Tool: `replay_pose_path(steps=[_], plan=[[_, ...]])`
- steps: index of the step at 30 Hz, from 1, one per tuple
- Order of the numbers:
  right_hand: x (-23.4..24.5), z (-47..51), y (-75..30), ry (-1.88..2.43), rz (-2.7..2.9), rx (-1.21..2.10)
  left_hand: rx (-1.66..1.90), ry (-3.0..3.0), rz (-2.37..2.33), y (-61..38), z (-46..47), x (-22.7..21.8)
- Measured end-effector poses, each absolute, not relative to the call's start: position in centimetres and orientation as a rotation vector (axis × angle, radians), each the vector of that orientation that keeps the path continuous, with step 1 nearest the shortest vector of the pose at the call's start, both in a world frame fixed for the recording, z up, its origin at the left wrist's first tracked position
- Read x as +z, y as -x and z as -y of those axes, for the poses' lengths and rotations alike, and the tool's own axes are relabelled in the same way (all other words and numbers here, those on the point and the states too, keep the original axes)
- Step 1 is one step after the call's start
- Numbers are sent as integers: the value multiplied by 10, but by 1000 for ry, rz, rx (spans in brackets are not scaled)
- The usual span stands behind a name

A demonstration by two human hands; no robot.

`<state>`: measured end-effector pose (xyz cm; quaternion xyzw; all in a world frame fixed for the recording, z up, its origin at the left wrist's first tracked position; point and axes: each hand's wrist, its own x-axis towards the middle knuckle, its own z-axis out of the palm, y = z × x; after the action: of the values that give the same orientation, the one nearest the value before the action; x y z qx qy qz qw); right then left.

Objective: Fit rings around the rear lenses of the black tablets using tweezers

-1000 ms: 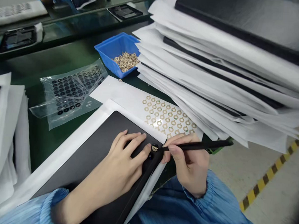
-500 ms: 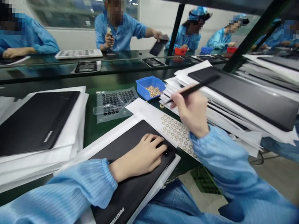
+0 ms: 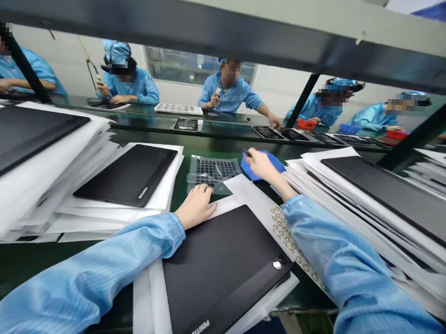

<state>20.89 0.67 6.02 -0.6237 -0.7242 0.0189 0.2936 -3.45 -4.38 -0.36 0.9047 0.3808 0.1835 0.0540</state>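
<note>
As you lean out over the counter [image 3: 34,272], a black Positivo laptop [image 3: 218,266] lies nearest you on white sheets, and a small silver disc [image 3: 276,264] sits beside a dark dot near its far corner. Your right sleeve [image 3: 352,273] covers part of a backing sheet of gold rings [image 3: 284,235], which lies just past the laptop's edge.

Your left hand [image 3: 195,206] is empty, resting palm down with its fingers curled on a white paper sheet [image 3: 240,193], just beside a clear plastic bag of small black dots [image 3: 215,170]. Your right hand [image 3: 259,166] is narrowed around a black pen [image 3: 246,153], with only the thin tip showing past your fingers. It sits over a blue plastic tray [image 3: 273,163], which it partly hides, so you can't see what the tray holds.

To your left, a second black laptop [image 3: 127,174] lies on white sheets beside a taller pile of laptops [image 3: 29,147]. To your right, another pile of laptops [image 3: 386,195] runs along the counter.

Beyond these, dark phone frames [image 3: 186,124] lie on a glass shelf [image 3: 225,129], and a co-worker in a blue smock [image 3: 230,92] works across the line, with others to either side.
</note>
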Motion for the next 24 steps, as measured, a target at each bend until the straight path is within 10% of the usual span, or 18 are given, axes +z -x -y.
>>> replay_pose_path(steps=[24], plan=[[-11,-52,-117,1860,2060,205,699,-2564,-1613,29,36,-4]])
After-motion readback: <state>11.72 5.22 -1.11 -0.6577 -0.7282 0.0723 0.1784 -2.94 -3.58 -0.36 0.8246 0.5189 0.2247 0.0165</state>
